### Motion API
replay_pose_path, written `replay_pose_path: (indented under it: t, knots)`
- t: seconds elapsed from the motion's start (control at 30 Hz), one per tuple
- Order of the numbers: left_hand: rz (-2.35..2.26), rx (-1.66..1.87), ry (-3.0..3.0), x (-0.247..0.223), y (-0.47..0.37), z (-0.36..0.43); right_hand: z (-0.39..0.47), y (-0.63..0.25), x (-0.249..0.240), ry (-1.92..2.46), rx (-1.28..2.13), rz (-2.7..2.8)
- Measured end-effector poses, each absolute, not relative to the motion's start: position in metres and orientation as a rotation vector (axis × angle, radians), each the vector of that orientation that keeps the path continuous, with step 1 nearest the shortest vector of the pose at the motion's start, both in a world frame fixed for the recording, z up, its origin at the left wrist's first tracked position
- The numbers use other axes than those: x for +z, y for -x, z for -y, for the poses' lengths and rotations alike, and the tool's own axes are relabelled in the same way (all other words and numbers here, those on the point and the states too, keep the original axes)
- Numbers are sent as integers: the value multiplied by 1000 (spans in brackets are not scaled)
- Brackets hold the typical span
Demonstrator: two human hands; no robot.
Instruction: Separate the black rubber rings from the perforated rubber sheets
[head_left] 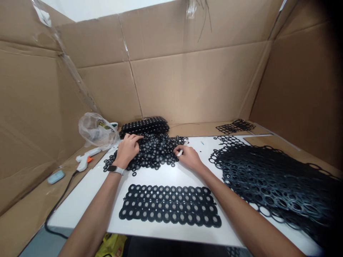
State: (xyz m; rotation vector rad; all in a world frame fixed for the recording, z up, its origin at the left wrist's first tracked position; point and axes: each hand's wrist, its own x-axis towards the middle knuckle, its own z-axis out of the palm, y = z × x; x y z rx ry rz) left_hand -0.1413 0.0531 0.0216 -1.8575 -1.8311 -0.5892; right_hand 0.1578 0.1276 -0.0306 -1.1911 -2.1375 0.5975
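Note:
My left hand (129, 147) rests at the left side of a heap of small black rings (154, 150). Its index finger stretches over the heap, thumb apart, and nothing shows in its grip. At the heap's right edge, my right hand (189, 156) is closed around a thin white pen-like stick (180, 152); its fingertips lie close to the loose rings. Nearer to me lies a flat black sheet (171, 206) made of joined discs with pale grey centres, set in rows.
Black ring-mesh sheets (268, 182) are piled at the right. Rolled dotted black strips (144, 125) lie behind the heap. At left are a plastic bag (98, 130), a glue gun (85, 160) with its cord, and a light blue case (56, 177). Cardboard walls (198, 85) surround the white table (80, 210).

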Motion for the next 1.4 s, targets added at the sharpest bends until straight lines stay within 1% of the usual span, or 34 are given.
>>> replay_pose_path:
  t: [1.4]
  knots:
    - [1819, -632, 1873, 21, 144, -54, -128, -158, -30, 1209, 607, 2137]
